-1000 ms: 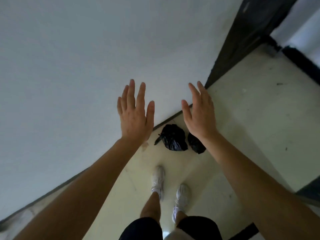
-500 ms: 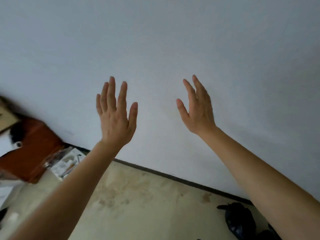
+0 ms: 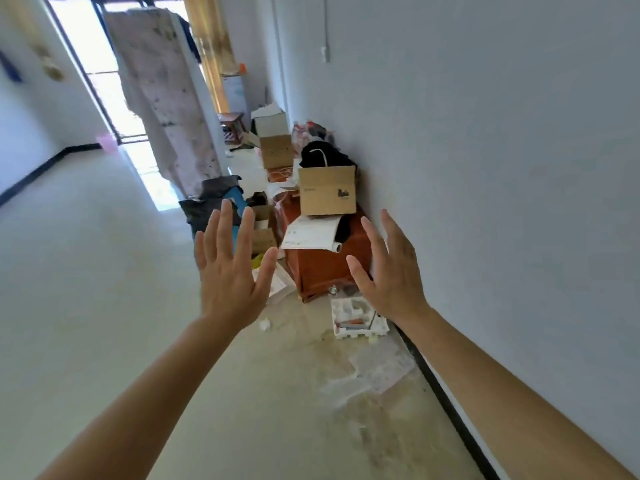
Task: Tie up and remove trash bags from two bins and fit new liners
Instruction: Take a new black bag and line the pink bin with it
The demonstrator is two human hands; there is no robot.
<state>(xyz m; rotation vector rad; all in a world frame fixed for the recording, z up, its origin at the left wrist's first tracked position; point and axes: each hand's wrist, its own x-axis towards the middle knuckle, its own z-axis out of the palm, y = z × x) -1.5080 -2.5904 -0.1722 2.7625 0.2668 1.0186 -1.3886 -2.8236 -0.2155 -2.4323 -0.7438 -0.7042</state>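
Observation:
My left hand (image 3: pixel 230 271) and my right hand (image 3: pixel 391 271) are both raised in front of me, palms forward, fingers spread, holding nothing. No tied trash bags are in view now. Ahead on the floor, beyond my left hand, stands a blue bin (image 3: pixel 237 199) with dark plastic draped over and around it (image 3: pixel 207 202); my left hand hides part of it. Whether a second bin stands there I cannot tell.
A red-brown cabinet (image 3: pixel 325 265) with a cardboard box (image 3: pixel 327 190) and papers on top stands against the right wall. More boxes (image 3: pixel 275 150), a white foam tray (image 3: pixel 356 320) and scraps litter the floor. A stained sheet (image 3: pixel 166 98) hangs ahead. The corridor floor (image 3: pixel 86 271) stretches left.
My view has swung left from the wall and the two black tied bags on the floor to look down the corridor. Both hands stay raised and open.

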